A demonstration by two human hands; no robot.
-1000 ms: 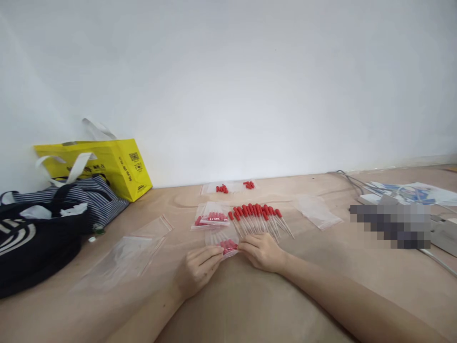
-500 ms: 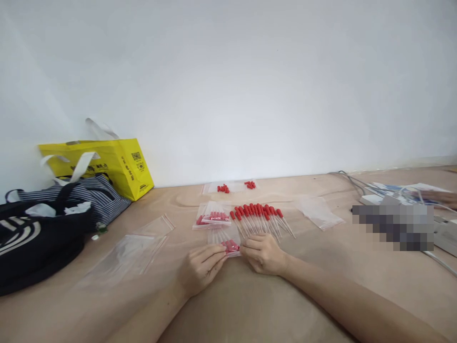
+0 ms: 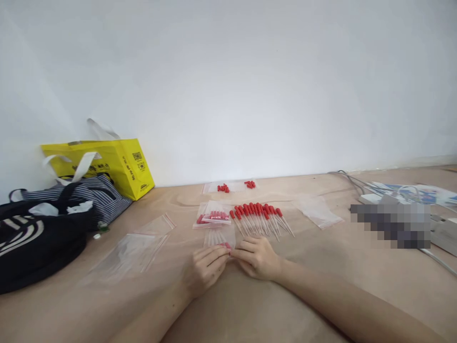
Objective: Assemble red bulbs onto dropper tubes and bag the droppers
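Observation:
My left hand (image 3: 209, 267) pinches the near edge of a clear zip bag (image 3: 210, 233). The bag holds several droppers with red bulbs (image 3: 224, 245). From the other side my right hand (image 3: 259, 259) is closed on the same edge, its fingertips close to those of the left. Fingers cover part of the bag's seal. Just beyond lies a row of loose droppers (image 3: 259, 214), red bulbs pointing away from me. Left of that row, filled zip bags (image 3: 213, 215) of red-bulbed droppers are stacked.
At the back lies another zip bag (image 3: 235, 186) with loose red bulbs. Flat zip bags (image 3: 135, 243) are spread on the left, one zip bag (image 3: 319, 211) on the right. A yellow bag (image 3: 132, 166) and a black bag (image 3: 39, 243) stand left; cables (image 3: 352, 181) lie right.
My right hand's fingertips have moved left along the bag's edge, nearer my left hand. Less of the red bulbs in that bag shows. A hand at the far right has gone from view.

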